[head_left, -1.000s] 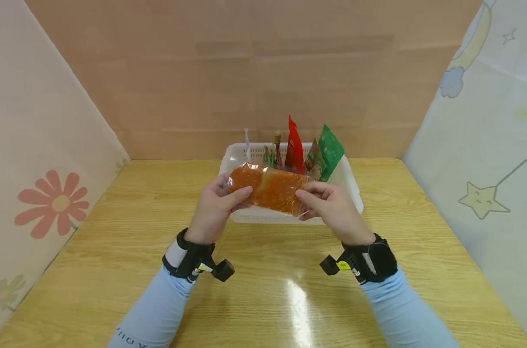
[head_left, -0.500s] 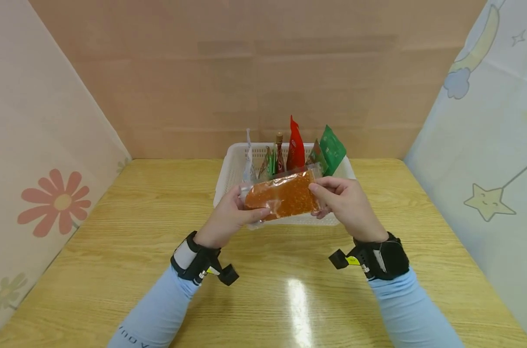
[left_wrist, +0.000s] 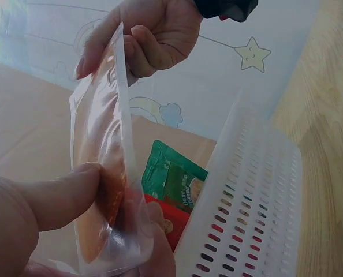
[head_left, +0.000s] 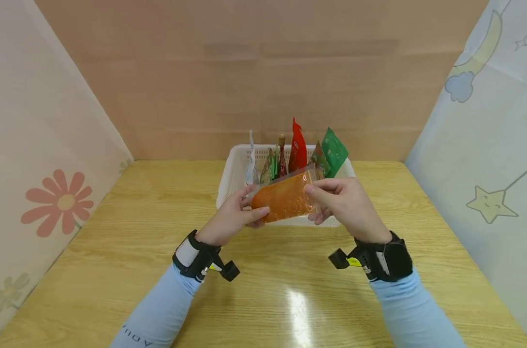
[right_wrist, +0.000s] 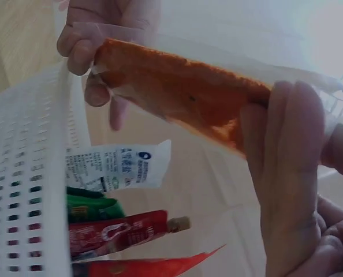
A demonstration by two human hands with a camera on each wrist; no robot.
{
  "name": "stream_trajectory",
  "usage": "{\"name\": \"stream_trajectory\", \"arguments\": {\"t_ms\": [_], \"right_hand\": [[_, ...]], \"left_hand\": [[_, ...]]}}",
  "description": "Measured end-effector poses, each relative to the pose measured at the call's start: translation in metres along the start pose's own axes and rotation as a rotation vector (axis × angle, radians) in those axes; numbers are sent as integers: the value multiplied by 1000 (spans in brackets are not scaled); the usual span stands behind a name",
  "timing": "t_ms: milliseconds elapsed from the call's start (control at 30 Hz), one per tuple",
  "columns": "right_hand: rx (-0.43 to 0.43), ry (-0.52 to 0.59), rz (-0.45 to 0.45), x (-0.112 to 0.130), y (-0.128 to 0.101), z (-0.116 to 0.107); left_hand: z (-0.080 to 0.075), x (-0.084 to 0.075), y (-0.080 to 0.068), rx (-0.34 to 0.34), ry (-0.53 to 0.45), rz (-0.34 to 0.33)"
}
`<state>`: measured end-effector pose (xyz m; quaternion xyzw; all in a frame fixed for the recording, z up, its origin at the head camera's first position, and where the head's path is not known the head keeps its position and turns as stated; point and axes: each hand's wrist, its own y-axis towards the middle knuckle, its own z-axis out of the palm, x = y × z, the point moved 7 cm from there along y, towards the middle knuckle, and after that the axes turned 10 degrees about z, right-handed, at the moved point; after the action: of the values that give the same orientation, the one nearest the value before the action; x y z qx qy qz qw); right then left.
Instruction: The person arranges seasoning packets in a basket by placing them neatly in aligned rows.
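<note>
A clear plastic packet of orange-red seasoning is held up between both hands, tilted with its right end higher. My left hand pinches its left end, thumb on the near face and fingers behind. At the other end my right hand grips the packet between thumb and fingers. In the left wrist view the packet shows nearly edge-on, its glossy film catching light. From the right wrist, several straight fingers lie against the packet's back. Behind the packet stands a white perforated basket, partly hidden by it.
Upright in the basket are a white packet, a red pouch with a capped spout, a tall red packet and a green packet. The wooden table meets patterned side walls and a brown back wall.
The packet has shifted a little right and tipped so its right end is higher. Both hands moved right with it, the left also lower. More of the basket's contents show.
</note>
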<state>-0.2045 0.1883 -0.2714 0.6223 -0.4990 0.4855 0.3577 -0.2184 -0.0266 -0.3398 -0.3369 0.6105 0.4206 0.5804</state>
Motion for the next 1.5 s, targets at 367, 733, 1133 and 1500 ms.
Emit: {"name": "stream_trajectory", "arguments": {"t_ms": [367,733,1133,1500], "right_hand": [[1,-324,-27,83,36,7],[69,-608,17,131,71,28],[56,-698,25,147,104,49],[-46,-893,4,138,140,72]], "left_hand": [[-7,-13,1,36,95,17],[-38,-16,3,-35,148,2],[-70,-22,1,-141,146,24],[-104,-23,-5,-283,140,4]]}}
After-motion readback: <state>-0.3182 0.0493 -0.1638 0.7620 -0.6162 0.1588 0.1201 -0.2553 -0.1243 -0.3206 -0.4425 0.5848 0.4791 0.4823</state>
